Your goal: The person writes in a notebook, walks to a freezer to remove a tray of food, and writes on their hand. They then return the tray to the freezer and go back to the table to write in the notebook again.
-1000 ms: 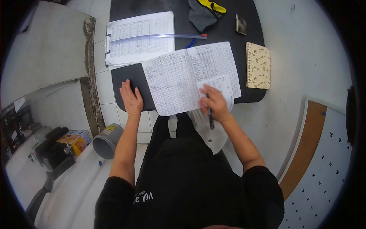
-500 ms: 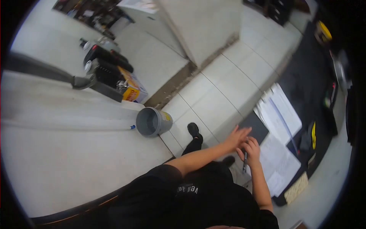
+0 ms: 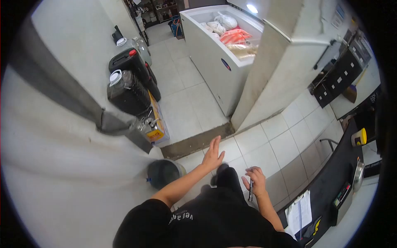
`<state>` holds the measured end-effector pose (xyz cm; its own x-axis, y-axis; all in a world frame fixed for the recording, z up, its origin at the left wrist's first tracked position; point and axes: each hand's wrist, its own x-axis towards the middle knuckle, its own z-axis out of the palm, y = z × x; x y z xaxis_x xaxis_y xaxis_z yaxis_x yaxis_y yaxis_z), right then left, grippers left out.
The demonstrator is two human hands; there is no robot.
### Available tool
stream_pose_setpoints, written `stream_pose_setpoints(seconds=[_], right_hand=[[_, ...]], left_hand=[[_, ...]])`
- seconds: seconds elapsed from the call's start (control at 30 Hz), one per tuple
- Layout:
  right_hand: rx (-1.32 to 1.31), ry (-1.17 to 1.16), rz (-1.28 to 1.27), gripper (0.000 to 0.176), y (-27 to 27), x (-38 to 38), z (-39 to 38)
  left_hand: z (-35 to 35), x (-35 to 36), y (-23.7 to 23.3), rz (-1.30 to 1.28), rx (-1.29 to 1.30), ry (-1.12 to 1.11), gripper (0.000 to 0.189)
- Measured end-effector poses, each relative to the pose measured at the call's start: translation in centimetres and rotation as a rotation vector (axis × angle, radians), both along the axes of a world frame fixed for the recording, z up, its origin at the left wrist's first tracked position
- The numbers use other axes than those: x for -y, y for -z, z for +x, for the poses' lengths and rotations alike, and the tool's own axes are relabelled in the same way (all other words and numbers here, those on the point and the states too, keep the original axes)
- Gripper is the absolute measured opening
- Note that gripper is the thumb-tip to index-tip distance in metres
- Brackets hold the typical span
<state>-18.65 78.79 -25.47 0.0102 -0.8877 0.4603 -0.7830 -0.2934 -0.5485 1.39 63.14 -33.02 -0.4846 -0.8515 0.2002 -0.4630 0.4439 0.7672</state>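
My left hand (image 3: 213, 155) is stretched out in front of me above the floor, fingers extended, holding nothing. To its right, my right hand (image 3: 257, 180) is curled around a dark pen (image 3: 250, 191), which points down toward my body. Beyond the right forearm, loose papers (image 3: 298, 213) lie on the black counter (image 3: 326, 182). A grey bucket (image 3: 180, 168) stands on the floor left of my left forearm, partly hidden by it.
Ahead stands an open chest freezer (image 3: 211, 70) with several bags inside, beside a wall corner (image 3: 264, 78). Dark jerrycans (image 3: 126, 93) and a yellow box (image 3: 159, 126) line the left wall. A raised step edge (image 3: 194, 144) crosses the floor. A yellow-lidded tub (image 3: 359, 137) sits on the counter.
My hands were together beside the papers; now they are apart, the left one opened away to the left. My view has turned up toward the freezer, and the counter has shifted lower right.
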Motion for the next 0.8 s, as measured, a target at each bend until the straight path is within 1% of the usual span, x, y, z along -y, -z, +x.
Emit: stream_pose_setpoints(seconds=[0.07,0.13,0.2,0.23,0.3,0.37,0.43,0.47,0.5,0.53,0.57,0.6,0.63,0.67,0.7,0.73,0.77,0.8], right_hand=[[-0.014,-0.01,0.0,0.022,-0.1,6.9,-0.3],[-0.078,-0.009,-0.03,0.022,-0.3,14.1,-1.6],[-0.062,-0.02,-0.02,0.022,0.2,21.5,-2.7],[-0.049,-0.028,-0.018,0.022,0.4,25.3,-3.0],[-0.05,-0.076,0.002,0.019,-0.8,33.6,-2.6],[0.034,-0.187,0.126,0.015,-2.7,42.1,-1.4],[0.473,-0.258,0.307,0.012,-7.1,50.2,0.8],[0.539,-0.293,0.305,0.013,-9.3,54.3,1.9],[0.598,-0.333,0.308,0.017,-11.6,58.5,2.6],[0.58,-0.352,0.327,0.017,-14.2,62.5,2.8],[0.62,-0.545,0.327,0.019,-17.2,66.4,3.2],[0.663,-0.74,0.324,0.022,-20.3,69.9,3.7],[0.843,-0.9,0.448,0.021,-24.1,72.7,4.1],[1.021,-1.054,0.577,0.021,-28.5,75.1,4.3],[1.101,-1.301,0.487,0.025,-32.6,77.2,4.9],[1.023,-1.784,0.417,0.024,-36.1,79.9,5.6],[0.897,-2.258,0.319,0.023,-39.5,82.7,6.6],[0.774,-2.617,0.082,0.03,-43.7,84.6,9.3]], left_hand=[[1.0,6.5,1.0,-0.028,0.008,-0.119,0.073],[2.9,13.5,1.2,-0.015,0.023,-0.162,0.071],[5.3,20.4,0.7,0.002,0.041,-0.229,0.063],[7.2,23.6,0.7,0.013,0.047,-0.246,0.063],[11.5,30.4,0.7,-0.005,0.272,-0.225,0.057],[16.0,35.6,0.6,0.273,0.506,-0.273,0.05],[19.4,39.8,0.1,0.493,0.586,-0.35,0.046],[20.1,41.3,-0.9,0.515,0.575,-0.355,0.046],[20.5,42.4,-1.8,0.531,0.572,-0.411,0.045],[20.4,43.5,-2.7,0.541,0.57,-0.471,0.044],[20.2,44.4,-3.0,0.554,0.555,-0.492,0.044],[20.2,44.9,-2.8,0.496,0.501,-0.493,0.044],[20.6,45.6,-3.0,0.436,0.451,-0.496,0.044],[20.9,46.4,-3.8,0.444,0.447,-0.52,0.044],[21.1,47.4,-4.5,0.487,0.454,-0.465,0.041],[21.3,48.7,-5.0,0.526,0.456,-0.406,0.039],[21.7,50.2,-5.2,0.526,0.447,-0.423,0.039],[22.6,51.7,-5.5,0.542,0.446,-0.457,0.037]])
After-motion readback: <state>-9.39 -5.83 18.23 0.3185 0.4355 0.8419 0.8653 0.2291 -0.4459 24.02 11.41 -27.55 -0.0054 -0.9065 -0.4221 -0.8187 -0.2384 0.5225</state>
